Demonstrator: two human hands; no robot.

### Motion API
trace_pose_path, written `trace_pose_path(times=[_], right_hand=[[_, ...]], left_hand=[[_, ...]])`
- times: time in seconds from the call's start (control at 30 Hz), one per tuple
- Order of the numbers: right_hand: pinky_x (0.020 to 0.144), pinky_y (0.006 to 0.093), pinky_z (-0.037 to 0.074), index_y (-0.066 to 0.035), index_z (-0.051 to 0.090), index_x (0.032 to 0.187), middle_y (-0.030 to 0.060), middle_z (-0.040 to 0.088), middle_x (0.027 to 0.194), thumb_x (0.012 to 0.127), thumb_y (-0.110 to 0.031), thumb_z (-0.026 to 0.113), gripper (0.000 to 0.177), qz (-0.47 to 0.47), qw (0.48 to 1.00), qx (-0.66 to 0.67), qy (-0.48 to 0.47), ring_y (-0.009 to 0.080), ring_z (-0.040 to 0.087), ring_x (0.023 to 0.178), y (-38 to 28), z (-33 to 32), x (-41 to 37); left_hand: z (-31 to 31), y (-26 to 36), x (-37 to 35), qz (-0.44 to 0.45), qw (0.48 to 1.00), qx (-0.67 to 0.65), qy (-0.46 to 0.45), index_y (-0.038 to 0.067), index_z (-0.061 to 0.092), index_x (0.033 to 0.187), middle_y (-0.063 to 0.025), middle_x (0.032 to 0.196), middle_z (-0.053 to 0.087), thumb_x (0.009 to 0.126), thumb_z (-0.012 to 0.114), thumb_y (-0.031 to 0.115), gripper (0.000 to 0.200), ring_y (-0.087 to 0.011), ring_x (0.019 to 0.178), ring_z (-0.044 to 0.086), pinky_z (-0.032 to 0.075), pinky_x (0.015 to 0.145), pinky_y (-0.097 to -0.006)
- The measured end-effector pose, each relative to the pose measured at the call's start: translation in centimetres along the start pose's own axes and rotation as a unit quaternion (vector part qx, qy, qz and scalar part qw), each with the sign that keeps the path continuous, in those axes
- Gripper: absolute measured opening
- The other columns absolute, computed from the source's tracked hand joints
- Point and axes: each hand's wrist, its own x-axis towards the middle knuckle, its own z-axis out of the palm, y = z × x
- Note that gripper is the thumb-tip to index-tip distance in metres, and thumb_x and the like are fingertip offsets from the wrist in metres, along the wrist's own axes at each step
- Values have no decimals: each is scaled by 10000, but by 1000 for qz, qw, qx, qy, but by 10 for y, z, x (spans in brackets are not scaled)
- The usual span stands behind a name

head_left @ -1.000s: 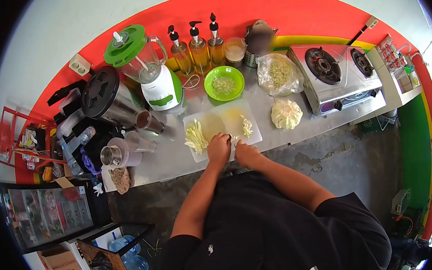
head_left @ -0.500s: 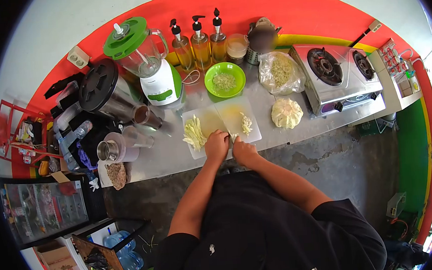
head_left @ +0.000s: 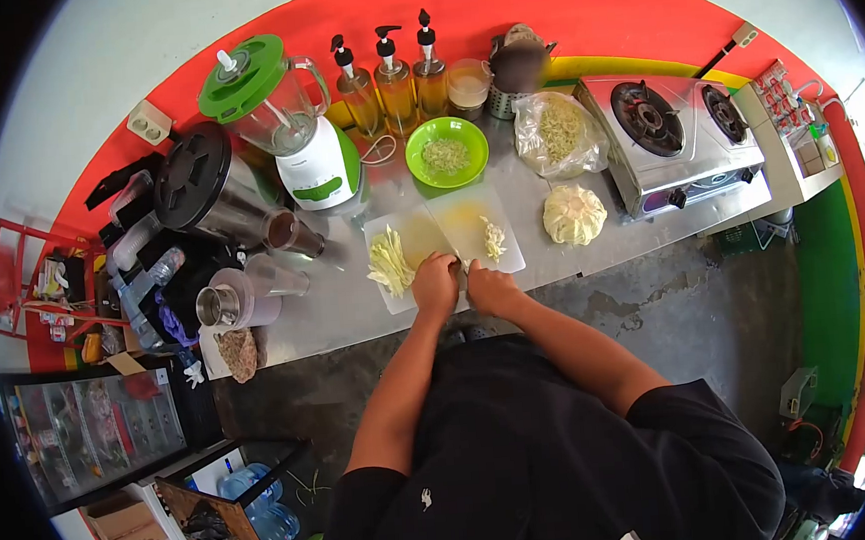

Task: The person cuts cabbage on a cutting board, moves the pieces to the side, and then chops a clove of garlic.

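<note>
A white cutting board (head_left: 501,215) lies near the counter's front edge. My left hand (head_left: 436,283) is closed at its lower middle, pressing pale cabbage strips whose ends show between the hands. Close on its right, my right hand (head_left: 492,288) is wrapped round what looks like a knife, its handle hidden; a thin blade edge (head_left: 447,237) runs up and left across the board. A pile of long cabbage strips (head_left: 389,261) sits left of my left hand. Small chopped cabbage (head_left: 493,237) lies above my right hand. Right of the board sits a cabbage head (head_left: 574,215).
Behind the board stands a green bowl (head_left: 431,175) with chopped pieces, beside a plastic bag (head_left: 559,136) of shreds. A blender (head_left: 320,167), several pump bottles (head_left: 395,97) and a steel container (head_left: 211,185) stand further back. The gas stove (head_left: 679,137) fills the right end.
The view has shifted slightly. Both hands stay close together on the board, with only a small movement at the fingers; the piles look the same.
</note>
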Motion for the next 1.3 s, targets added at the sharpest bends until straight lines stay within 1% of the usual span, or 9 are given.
trace_pose_path(times=[0.17,0.47,0.57,0.63,0.77,0.83,0.97,1.13,1.3], right_hand=[[842,452,563,50,484,1181,255,698,1051,908,-173,568,362,-7,1000,-9,21,360,707,1003,-2,4,-5],[924,493,513,58,452,1230,259,681,1122,910,-170,569,410,0,999,-30,-44,393,673,1069,-5,-17,-1],[889,436,549,69,454,1245,242,692,1102,824,-104,677,507,2,999,-29,-32,353,693,1050,-7,-9,-7],[922,481,514,88,421,1306,261,675,1137,905,-166,553,493,7,997,-44,-60,379,669,1083,-6,-4,-5],[926,475,512,93,447,1276,257,680,1131,893,-159,561,472,6,1000,1,-21,370,669,1090,0,-6,6],[878,449,541,91,474,1279,210,697,1135,848,-129,613,504,-8,998,-38,-42,352,693,1046,2,-18,5],[882,452,536,92,508,1259,214,700,1126,860,-132,575,463,-24,998,-7,-57,355,696,1034,3,-27,-4],[898,451,529,76,543,1208,209,701,1131,867,-140,567,404,21,989,34,-141,350,692,1044,7,-44,-6],[878,453,536,71,529,1159,238,696,1100,886,-160,569,360,-10,999,-29,-39,361,692,1036,13,-11,-6]], left_hand=[[-2,2,2,-5,1000,-4,10,71,687,864,-115,893,638,829,656,119,67,-358,864,628,499,736,-453],[-3,0,2,-9,1000,-26,-5,80,672,861,-116,890,624,847,638,117,52,-356,893,624,502,731,-471],[0,-3,1,2,1000,-25,5,80,671,861,-116,893,624,846,645,122,51,-360,893,621,500,734,-475],[-1,-2,2,-8,1000,-4,-5,77,672,860,-117,896,628,850,652,134,61,-358,898,620,497,738,-474],[-4,2,-2,-14,1000,-16,-15,76,672,862,-117,892,627,845,659,129,57,-352,897,620,495,743,-467],[-2,-2,-2,10,999,-49,7,76,671,865,-114,884,622,845,669,132,59,-346,882,620,495,740,-458],[1,-6,-4,12,998,-56,26,64,690,872,-117,856,628,830,689,146,92,-330,824,639,495,711,-436],[2,-5,-3,-41,997,-69,1,78,669,867,-105,866,609,833,691,138,72,-333,859,619,489,729,-451],[3,-4,-4,-17,998,-63,14,87,671,861,-99,873,610,851,657,138,54,-333,878,613,492,734,-450]])
